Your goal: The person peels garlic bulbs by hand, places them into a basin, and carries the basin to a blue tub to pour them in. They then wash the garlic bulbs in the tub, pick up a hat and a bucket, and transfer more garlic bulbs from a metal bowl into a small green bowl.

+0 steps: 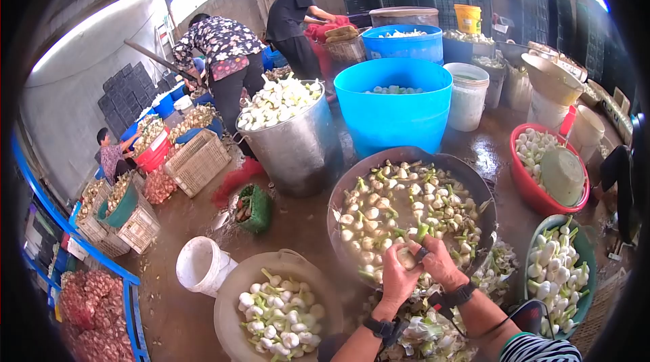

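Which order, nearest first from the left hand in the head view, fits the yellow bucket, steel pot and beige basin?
From the left hand:
1. Beige basin, just to the left.
2. Steel pot, farther off, ahead and left.
3. Yellow bucket, in the background, ahead and slightly right.

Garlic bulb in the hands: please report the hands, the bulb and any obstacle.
Left hand holding bulb; right hand close against it, exact grip unclear. Bulb over basin. Peelings heaped beside basin; nothing seen blocking hands.
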### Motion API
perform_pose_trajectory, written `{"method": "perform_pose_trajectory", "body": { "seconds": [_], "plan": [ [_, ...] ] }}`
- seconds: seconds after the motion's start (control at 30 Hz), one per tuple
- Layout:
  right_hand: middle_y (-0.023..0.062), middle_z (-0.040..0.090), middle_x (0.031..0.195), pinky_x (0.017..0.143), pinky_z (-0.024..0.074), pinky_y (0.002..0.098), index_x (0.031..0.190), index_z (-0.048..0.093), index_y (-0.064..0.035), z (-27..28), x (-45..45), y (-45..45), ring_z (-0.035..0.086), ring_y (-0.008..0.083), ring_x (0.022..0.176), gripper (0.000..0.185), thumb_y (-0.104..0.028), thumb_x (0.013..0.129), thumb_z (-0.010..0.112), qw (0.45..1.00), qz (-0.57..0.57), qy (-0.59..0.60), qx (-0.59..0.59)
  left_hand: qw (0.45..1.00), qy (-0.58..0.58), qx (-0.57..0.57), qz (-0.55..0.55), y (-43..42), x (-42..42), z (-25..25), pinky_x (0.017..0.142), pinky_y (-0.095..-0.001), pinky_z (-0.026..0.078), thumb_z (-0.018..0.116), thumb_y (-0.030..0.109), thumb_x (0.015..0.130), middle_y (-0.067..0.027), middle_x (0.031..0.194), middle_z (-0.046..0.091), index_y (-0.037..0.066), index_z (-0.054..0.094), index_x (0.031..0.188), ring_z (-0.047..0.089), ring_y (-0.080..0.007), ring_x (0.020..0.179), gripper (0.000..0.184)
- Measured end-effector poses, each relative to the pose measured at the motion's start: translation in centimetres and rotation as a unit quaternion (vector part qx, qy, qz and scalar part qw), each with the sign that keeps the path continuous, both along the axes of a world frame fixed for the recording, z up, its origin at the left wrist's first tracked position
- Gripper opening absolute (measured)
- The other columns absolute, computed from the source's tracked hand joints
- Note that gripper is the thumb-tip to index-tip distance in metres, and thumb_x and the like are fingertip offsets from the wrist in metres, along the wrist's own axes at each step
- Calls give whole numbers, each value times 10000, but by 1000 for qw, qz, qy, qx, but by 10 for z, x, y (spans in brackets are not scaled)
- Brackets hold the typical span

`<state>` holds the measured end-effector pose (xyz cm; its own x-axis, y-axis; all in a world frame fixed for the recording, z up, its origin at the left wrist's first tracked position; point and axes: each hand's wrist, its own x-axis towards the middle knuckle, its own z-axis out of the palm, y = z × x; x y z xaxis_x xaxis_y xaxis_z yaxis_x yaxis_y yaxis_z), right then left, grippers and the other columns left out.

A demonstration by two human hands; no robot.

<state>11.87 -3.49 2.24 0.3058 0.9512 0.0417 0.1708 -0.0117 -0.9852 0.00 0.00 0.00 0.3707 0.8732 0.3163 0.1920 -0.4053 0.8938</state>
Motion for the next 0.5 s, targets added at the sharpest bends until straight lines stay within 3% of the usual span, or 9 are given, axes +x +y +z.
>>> {"method": "perform_pose_trajectory", "body": {
  "seconds": [0.07,0.13,0.2,0.3,0.37,0.47,0.5],
  "plan": [
    [92,580,892,751,424,284,1032,556,23,-4,19,1,536,158,839,270,-186,868,505,998,49,-45,9,998,-46,-26,-44,11,8,-10,776,-303,484,720,33,643,-125,1007,518,31,384,1123,553,-190,891,586],
    [84,574,845,714,426,289,1002,554,22,24,-4,-26,521,144,792,232,-152,856,507,992,87,-50,73,976,-115,-150,-105,-2,-17,-11,737,-284,499,699,-4,648,-112,997,522,23,379,1121,560,-173,862,572],
    [74,561,776,663,423,292,965,560,17,34,-1,-33,492,123,720,191,-108,830,510,987,94,-100,85,917,-214,-289,-170,-3,-17,-1,697,-270,518,675,-38,673,-95,996,524,15,367,1129,576,-166,828,552],
    [69,558,751,634,419,280,960,574,9,27,3,-43,483,112,684,184,-82,820,497,985,79,-142,54,849,-219,-418,-237,-5,-33,17,702,-274,525,685,-39,681,-94,1022,518,24,351,1145,581,-168,821,575],
    [32,565,740,615,412,252,936,587,23,32,-3,-48,482,85,676,174,-62,812,498,994,29,-96,52,806,-245,-467,-270,-8,-35,16,568,-280,498,596,231,784,-117,897,564,17,430,1096,588,-202,692,413],
    [-11,562,759,598,408,233,923,597,28,28,-13,-53,475,59,694,162,-51,811,509,996,-36,15,82,673,-305,-572,-356,0,-36,0,414,-291,428,386,531,852,-143,746,593,2,521,1020,559,-244,536,571],
    [-7,567,765,593,412,230,929,601,26,19,-13,-53,481,61,689,166,-48,810,512,994,-50,65,79,647,-333,-574,-375,-2,-36,1,408,-289,426,381,541,850,-142,756,595,-1,520,1027,556,-242,529,587]
  ]
}}
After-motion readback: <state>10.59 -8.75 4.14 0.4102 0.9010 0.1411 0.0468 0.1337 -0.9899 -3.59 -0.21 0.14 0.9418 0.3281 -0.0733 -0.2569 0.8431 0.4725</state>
